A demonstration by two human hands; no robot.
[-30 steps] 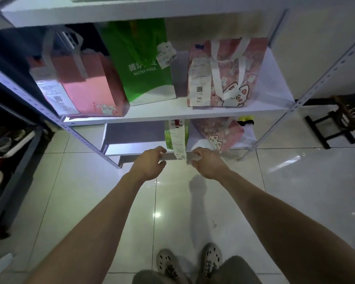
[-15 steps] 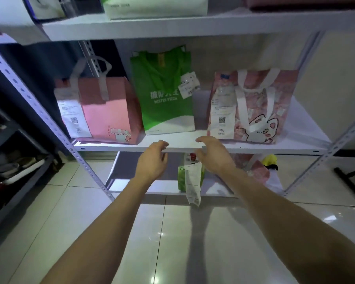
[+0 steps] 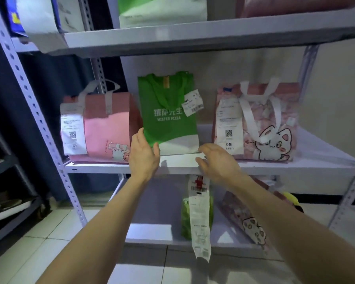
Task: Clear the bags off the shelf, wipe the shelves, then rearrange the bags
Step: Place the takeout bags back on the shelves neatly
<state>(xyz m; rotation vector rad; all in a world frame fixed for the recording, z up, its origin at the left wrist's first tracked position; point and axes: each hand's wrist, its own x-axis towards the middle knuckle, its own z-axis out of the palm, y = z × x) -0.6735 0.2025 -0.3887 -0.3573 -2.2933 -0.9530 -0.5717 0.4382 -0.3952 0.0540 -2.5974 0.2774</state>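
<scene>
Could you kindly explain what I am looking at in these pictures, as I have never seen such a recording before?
There is no machine here: a person wears the only camera on the head, looking forward and down, so the two bare arms are their own. The left hand and right hand are open at either side of the base of a green bag and hold nothing; whether they touch it I cannot tell. It stands on the middle shelf between a pink bag and a cat-print bag. On the shelf below, a long receipt hangs in front of a second green bag.
</scene>
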